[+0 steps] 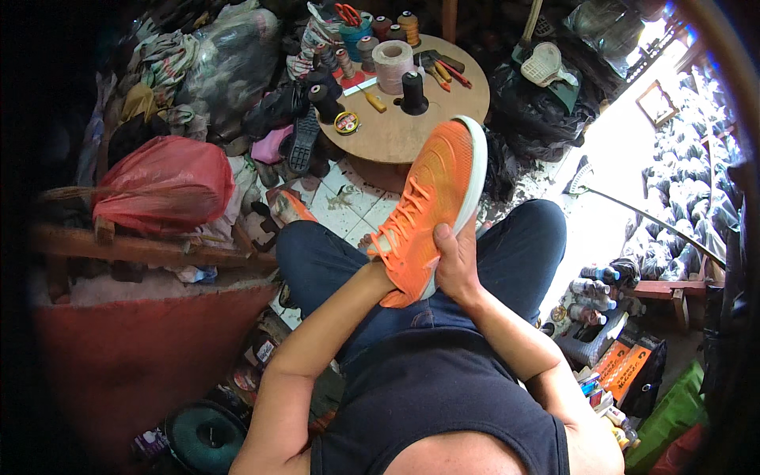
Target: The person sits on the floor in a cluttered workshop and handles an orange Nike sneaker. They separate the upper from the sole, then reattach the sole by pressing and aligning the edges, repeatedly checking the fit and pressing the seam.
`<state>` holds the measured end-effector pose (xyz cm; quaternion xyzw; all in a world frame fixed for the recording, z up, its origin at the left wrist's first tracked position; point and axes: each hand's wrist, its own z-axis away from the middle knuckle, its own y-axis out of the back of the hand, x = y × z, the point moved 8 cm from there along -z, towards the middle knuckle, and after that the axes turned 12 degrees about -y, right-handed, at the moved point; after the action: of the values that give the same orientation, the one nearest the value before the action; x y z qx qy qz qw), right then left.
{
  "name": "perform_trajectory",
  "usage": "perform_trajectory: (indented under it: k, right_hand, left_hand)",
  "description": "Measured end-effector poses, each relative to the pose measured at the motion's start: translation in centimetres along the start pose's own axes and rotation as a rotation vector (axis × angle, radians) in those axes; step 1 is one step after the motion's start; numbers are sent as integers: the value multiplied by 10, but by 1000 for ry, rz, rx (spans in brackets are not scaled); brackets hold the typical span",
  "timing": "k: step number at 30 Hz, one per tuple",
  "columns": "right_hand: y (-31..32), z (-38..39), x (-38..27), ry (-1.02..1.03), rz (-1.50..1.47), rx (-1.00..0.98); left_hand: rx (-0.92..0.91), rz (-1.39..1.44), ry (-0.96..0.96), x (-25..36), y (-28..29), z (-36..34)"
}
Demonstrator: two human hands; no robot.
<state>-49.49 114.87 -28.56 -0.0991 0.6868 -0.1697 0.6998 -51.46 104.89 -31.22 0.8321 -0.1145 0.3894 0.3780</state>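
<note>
An orange running shoe [431, 186] with orange laces and a white sole is held tilted above my lap, its toe toward the far right. My right hand [457, 257] grips its sole side near the heel, thumb pressed against the edge. My left wrist [378, 277] goes into the shoe's opening. The fingers of that hand are hidden inside, so their grip cannot be seen. Another orange shoe [293, 207] lies on the floor at the left, partly covered.
Ahead stands a round wooden table [467, 87] with thread spools [414, 93], a white roll [393, 66], a yellow-handled tool [374, 101], pliers [451, 71] and a small round tin [346, 123]. Red bag [170, 182] lies left; plastic bottles [594, 293] lie right.
</note>
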Motion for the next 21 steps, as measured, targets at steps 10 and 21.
perform_trajectory:
  k: [10,21]
  right_hand:
    - [0,-7,-40,-71,-35,-7]
    - [-47,17,-138,445,164,-567]
  left_hand:
    - [213,524,236,-1,6,-14]
    - [1085,2197,-969,126,-6,-92]
